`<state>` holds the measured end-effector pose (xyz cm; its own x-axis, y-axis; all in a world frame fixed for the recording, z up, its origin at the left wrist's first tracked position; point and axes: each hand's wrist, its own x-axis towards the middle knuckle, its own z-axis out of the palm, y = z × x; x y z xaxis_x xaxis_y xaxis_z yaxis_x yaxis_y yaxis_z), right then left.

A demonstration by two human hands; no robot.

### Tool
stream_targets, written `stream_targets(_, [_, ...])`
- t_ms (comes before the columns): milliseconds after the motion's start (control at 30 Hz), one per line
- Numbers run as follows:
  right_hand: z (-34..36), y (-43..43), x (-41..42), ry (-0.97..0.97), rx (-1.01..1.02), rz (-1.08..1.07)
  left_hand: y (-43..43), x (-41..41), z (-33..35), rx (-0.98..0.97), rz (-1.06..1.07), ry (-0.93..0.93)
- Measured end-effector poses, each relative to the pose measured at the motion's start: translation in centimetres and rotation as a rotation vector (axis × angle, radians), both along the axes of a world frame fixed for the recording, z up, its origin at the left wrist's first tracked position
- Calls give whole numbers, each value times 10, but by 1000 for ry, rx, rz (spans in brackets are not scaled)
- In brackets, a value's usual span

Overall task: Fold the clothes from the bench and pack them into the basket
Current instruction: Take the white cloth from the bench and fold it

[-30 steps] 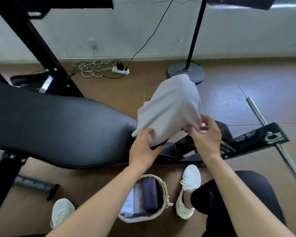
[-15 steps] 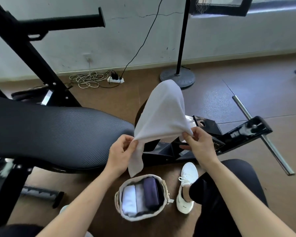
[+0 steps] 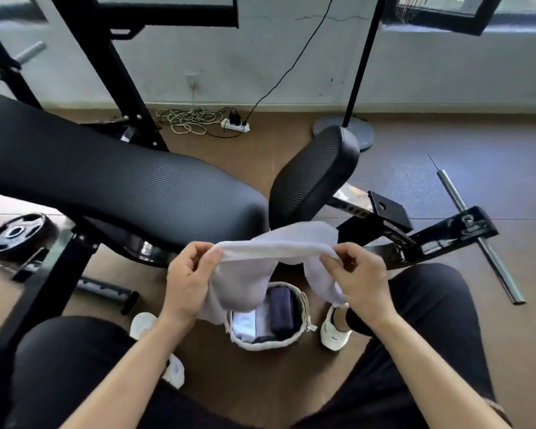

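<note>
I hold a pale lilac-white garment (image 3: 276, 246) stretched between both hands, just above the basket. My left hand (image 3: 188, 280) pinches its left corner and my right hand (image 3: 358, 277) pinches its right corner; the cloth hangs down in two drooping folds. The small white fabric basket (image 3: 266, 343) stands on the floor between my feet, holding a white, a light and a dark navy folded piece side by side. The black padded bench (image 3: 121, 184) stretches from the left, with no clothes visible on it.
A raised black seat pad (image 3: 316, 171) and the bench's black steel frame (image 3: 446, 233) lie right of the garment. A weight plate (image 3: 16, 235) sits on the floor at left. A lamp stand base (image 3: 344, 131) and power strip (image 3: 235, 124) are near the wall.
The garment was draped high over the seat pad; I have pulled it off and down toward me, so the pad is uncovered and the cloth now hangs stretched over the basket.
</note>
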<state>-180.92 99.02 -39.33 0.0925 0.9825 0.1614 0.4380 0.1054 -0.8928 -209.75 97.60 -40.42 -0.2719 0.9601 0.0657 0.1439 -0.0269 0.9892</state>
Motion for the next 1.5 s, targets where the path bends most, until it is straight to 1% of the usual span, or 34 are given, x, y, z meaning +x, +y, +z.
stream_targets(67, [-2, -8, -6, -31, -18, 63, -17, -4, -4, -3, 17, 40])
stream_targets(233, [-12, -12, -32, -102, -218, 349, -40, 4, -16, -91, -15, 56])
stream_targets(300, [-14, -13, -48, -144, -248, 487, -45, 7, -19, -130, -94, 49])
stream_targets(400, [-13, -15, -70, -130, -252, 699, -52, 9, -25, -135, -293, 155])
stream_targets(467, [-15, -15, -78, -99, -258, 749, -54, 6, -29, -141, -343, 168])
stream_targets(567, [-20, -14, -79, -27, -304, 741, -53, -2, -33, -142, -344, 196])
stream_targets(633, [-23, -16, -78, 17, -328, 738, -52, -2, -34, -132, -381, 201])
stream_targets(700, [-27, -17, -79, 39, -362, 737, -53, 1, -35, -129, -415, 197])
stream_targets(767, [-30, -15, -78, 37, -393, 741, -52, 3, -36, -117, -407, 241])
stream_targets(867, [-29, -4, -70, -55, -421, 766, -46, -3, -36, -109, -318, 270])
stream_targets(933, [-26, 6, -62, -135, -452, 797, -44, -11, -33, -127, -244, 250])
stream_targets(1067, [-25, 29, -50, -336, -492, 876, -38, -26, -30, -221, -54, 224])
stream_targets(1133, [-30, 36, -48, -372, -493, 871, -35, -30, -30, -234, 29, 180])
stream_targets(1267, [-43, 31, -44, -254, -517, 784, -35, -37, -31, -243, 119, 143])
stream_targets(1400, [-49, 34, -33, -235, -471, 655, -33, -52, -36, -254, 186, 99])
stream_targets(1467, [-51, 39, -29, -156, -415, 538, -31, -54, -39, -287, 181, 85])
stream_targets(1500, [-51, 41, -29, -75, -389, 460, -31, -54, -40, -310, 169, 79])
